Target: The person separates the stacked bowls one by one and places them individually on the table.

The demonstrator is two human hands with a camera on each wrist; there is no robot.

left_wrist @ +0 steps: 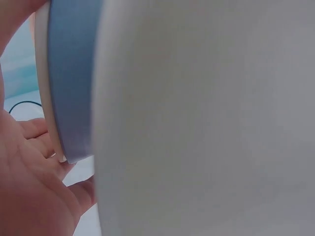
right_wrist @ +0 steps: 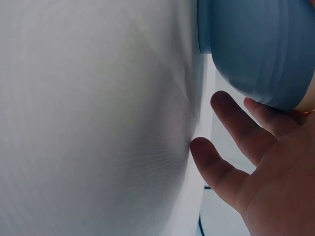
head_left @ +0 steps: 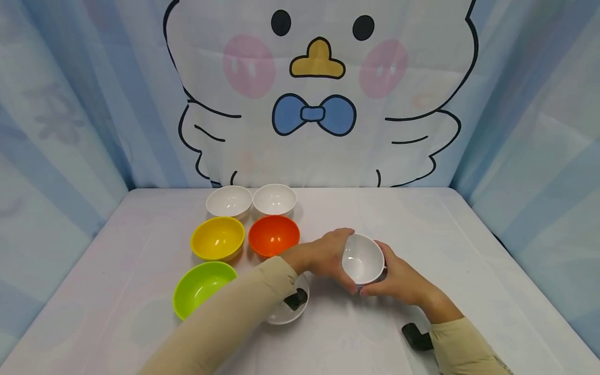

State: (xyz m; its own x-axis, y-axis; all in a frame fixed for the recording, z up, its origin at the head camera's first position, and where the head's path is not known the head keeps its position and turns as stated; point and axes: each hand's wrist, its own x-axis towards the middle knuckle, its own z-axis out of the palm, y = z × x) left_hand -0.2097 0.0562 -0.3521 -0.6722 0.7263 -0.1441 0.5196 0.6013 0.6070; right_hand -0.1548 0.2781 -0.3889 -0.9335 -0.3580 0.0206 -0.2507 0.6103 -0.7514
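Observation:
Both hands are around one bowl (head_left: 363, 259), white inside, its rim facing up toward the head camera. My left hand (head_left: 328, 255) grips its left side, thumb at the near edge and fingers at the far edge. From the other side, my right hand (head_left: 403, 276) holds it, with the thumb at the near edge. The right wrist view shows the blue outside of the bowl (right_wrist: 261, 49) against the fingers; two right fingertips (right_wrist: 204, 150) stand off from it. In the left wrist view, a blurred pale surface (left_wrist: 206, 118) hides much of the blue-sided bowl (left_wrist: 74, 83).
Left of the hands stand two white bowls (head_left: 229, 202), a yellow bowl (head_left: 217, 239), an orange bowl (head_left: 274, 235) and a green bowl (head_left: 201, 286). A white dish (head_left: 286, 315) with a dark piece lies partly under the left forearm. Another dark object (head_left: 416, 337) is by the right sleeve.

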